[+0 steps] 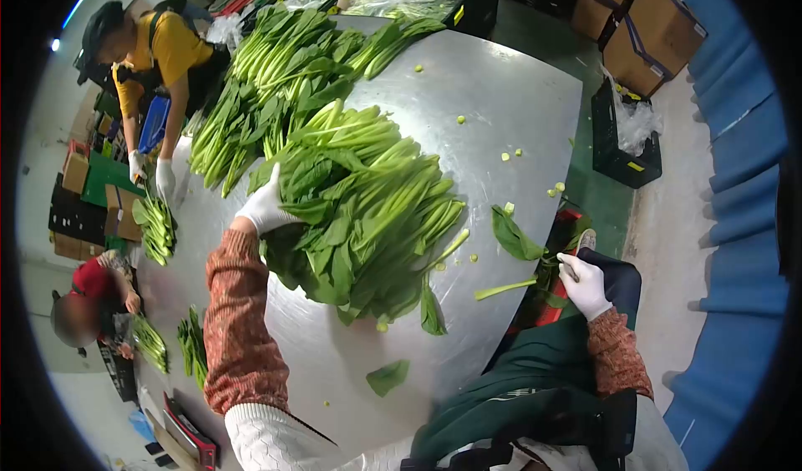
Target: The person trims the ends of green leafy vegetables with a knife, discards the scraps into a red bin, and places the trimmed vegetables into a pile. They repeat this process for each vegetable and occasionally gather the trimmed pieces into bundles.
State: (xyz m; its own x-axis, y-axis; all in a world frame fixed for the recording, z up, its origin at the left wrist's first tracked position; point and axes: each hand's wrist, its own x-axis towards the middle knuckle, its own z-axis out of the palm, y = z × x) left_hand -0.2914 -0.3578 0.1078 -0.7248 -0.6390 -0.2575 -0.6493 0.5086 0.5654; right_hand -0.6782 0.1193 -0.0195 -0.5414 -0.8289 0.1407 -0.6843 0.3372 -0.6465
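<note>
In a white glove, my left hand (266, 205) grips the leafy end of a large heap of leafy greens (376, 212) with pale green stalks. Its thumb shows; some fingers are hidden by leaves. My right hand (585, 287), also gloved, is closed at the table's edge. Loose green leaves (516, 235) and a cut stalk (504, 290) converge at its fingertips, above a red crate (547, 314). A single leaf (388, 377) lies flat on the metal table (476, 95), and small cut stalk ends (505, 156) are scattered there.
More greens (276, 78) are piled at the far side. Across the table, a person in yellow (180, 49) handles a bunch with gloved hands; another person in red (93, 283) is at lower left. A black crate (625, 141) and cardboard boxes (647, 32) stand right.
</note>
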